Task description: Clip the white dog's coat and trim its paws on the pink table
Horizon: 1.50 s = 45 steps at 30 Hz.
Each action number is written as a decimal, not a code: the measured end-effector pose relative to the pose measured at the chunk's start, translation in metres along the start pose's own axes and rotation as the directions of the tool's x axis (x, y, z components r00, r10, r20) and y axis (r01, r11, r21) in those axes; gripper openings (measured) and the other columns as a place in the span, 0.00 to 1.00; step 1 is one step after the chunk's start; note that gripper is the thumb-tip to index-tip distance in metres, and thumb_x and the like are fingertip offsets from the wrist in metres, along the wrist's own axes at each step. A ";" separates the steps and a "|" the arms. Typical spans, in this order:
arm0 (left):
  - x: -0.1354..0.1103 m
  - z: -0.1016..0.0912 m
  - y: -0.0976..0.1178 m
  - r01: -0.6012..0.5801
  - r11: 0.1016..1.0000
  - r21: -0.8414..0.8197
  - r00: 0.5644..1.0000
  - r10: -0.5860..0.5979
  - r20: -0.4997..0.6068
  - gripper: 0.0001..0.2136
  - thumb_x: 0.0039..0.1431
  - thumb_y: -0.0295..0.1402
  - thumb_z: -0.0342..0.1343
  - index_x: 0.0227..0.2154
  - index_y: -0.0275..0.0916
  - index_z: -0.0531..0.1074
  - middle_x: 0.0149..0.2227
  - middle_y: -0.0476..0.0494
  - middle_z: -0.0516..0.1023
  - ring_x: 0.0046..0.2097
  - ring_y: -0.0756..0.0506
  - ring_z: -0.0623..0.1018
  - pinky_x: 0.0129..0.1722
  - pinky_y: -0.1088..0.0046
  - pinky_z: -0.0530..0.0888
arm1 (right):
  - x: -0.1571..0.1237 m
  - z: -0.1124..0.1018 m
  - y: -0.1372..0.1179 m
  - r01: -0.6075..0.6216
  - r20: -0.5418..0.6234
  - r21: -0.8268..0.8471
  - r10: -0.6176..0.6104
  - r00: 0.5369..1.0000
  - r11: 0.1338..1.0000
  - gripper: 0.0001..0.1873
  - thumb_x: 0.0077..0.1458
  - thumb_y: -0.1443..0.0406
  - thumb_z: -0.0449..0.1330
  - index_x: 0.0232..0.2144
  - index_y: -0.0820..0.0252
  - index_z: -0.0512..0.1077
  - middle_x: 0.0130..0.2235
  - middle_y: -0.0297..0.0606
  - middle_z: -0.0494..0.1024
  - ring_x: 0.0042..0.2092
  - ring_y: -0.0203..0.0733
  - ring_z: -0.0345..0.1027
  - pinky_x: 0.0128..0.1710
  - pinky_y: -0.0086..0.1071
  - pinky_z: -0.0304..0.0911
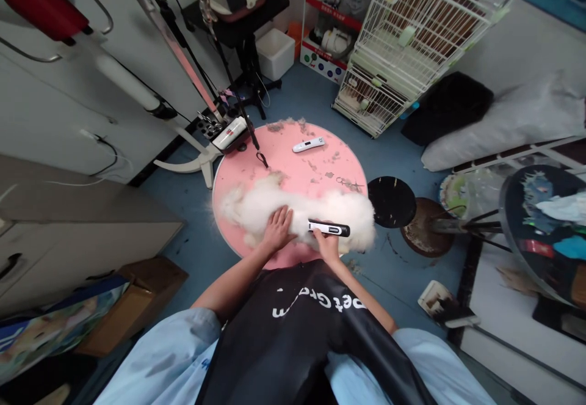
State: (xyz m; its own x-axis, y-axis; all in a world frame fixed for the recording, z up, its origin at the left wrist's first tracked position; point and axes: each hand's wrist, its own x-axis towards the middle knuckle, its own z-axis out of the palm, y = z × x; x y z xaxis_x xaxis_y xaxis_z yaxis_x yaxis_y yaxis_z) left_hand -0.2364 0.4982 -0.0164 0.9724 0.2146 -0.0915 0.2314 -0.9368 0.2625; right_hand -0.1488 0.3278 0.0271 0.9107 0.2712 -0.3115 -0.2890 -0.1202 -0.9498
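Observation:
A fluffy white dog point(260, 206) lies stretched across the near part of a round pink grooming table point(293, 173). My left hand point(278, 229) rests flat on the middle of its body, fingers spread in the fur. In my right hand point(326, 246) is a black-and-white hair clipper point(328, 228), its head pointing left against the dog's coat. The fur beside the clipper head looks shorter than at either end. My right fingers are partly hidden beneath the clipper. A second, white clipper point(308, 145) lies on the table beyond the dog.
Loose fur tufts point(329, 175) and scissors point(350, 183) lie on the table. A black grooming strap point(262, 158) hangs at the back left, near a tool holder point(210, 125). Black stool point(392, 202) stands right of the table; a white wire cage point(403, 44) stands behind.

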 end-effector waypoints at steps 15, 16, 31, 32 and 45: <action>-0.010 0.003 -0.011 0.096 0.995 -0.014 0.995 -0.096 -0.018 0.40 0.51 0.43 0.61 0.64 0.28 0.56 0.66 0.26 0.55 0.65 0.31 0.59 0.63 0.54 0.55 | 0.010 -0.018 -0.011 0.001 -0.136 -0.003 -0.002 0.991 1.000 0.18 0.46 0.60 0.65 0.39 0.56 0.67 0.34 0.30 0.78 0.25 0.34 0.71 0.29 0.30 0.70; -0.012 0.004 -0.012 0.104 0.994 -0.015 0.994 -0.105 -0.025 0.40 0.52 0.44 0.61 0.64 0.28 0.56 0.66 0.25 0.56 0.65 0.31 0.59 0.63 0.53 0.55 | 0.013 -0.014 -0.006 -0.021 -0.126 0.037 0.025 0.992 0.999 0.19 0.45 0.59 0.66 0.39 0.56 0.67 0.33 0.29 0.78 0.24 0.33 0.71 0.28 0.29 0.69; -0.042 0.001 -0.024 0.214 0.970 -0.114 0.971 -0.223 -0.080 0.41 0.53 0.43 0.59 0.64 0.24 0.51 0.64 0.19 0.56 0.66 0.28 0.56 0.63 0.49 0.58 | 0.012 0.057 0.006 -0.055 0.164 0.081 0.041 0.986 0.995 0.22 0.47 0.58 0.66 0.44 0.55 0.67 0.41 0.35 0.79 0.30 0.35 0.73 0.34 0.32 0.73; -0.046 0.000 -0.025 0.216 0.967 -0.136 0.968 -0.230 -0.104 0.42 0.53 0.43 0.59 0.64 0.24 0.49 0.64 0.18 0.56 0.66 0.28 0.56 0.62 0.49 0.58 | 0.011 0.062 0.005 -0.044 0.191 0.068 0.031 0.981 0.997 0.23 0.47 0.58 0.66 0.45 0.55 0.67 0.42 0.36 0.79 0.32 0.36 0.74 0.36 0.33 0.73; -0.009 -0.048 -0.001 -0.042 0.937 -0.347 0.999 0.028 -0.045 0.19 0.63 0.33 0.44 0.53 0.34 0.71 0.55 0.35 0.73 0.59 0.39 0.68 0.61 0.57 0.64 | -0.028 -0.005 -0.031 0.207 0.337 -0.055 -0.177 0.925 0.977 0.20 0.45 0.67 0.67 0.43 0.51 0.72 0.49 0.38 0.77 0.54 0.46 0.70 0.59 0.47 0.62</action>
State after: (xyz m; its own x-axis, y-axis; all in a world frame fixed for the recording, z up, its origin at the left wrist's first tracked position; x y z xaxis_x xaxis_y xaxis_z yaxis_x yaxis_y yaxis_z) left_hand -0.2441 0.5104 0.0306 0.9788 0.2009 -0.0408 0.1866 -0.7907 0.5831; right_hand -0.1639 0.3191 0.0654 0.7938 0.5940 -0.1309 -0.0779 -0.1141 -0.9904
